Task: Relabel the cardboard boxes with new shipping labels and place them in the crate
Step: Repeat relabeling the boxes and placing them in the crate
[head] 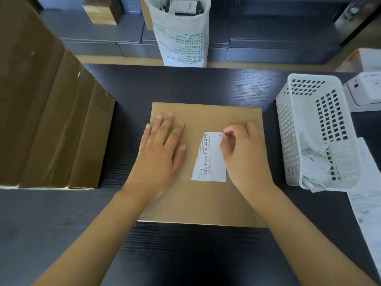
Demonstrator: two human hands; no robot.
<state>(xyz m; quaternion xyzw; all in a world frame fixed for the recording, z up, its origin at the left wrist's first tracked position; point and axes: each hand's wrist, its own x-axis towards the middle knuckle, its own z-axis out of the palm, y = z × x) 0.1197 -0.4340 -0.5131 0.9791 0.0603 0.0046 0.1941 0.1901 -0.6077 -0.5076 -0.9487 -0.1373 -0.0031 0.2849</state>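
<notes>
A flat brown cardboard box (pixel 206 201) lies in the middle of the dark table. A white printed label (pixel 210 162), torn along its left side, is stuck on the box's top. My left hand (pixel 162 155) presses flat on the box to the left of the label, fingers straight. My right hand (pixel 245 153) has its fingers curled, and its fingertips pinch the label's upper right corner.
A stack of several cardboard boxes (pixel 47 120) stands at the left. A white perforated basket (pixel 317 129) holding crumpled paper sits at the right, with a white label printer (pixel 367 89) behind it and paper sheets (pixel 369 207) beside it. A white printed sack (pixel 183 36) stands beyond the table.
</notes>
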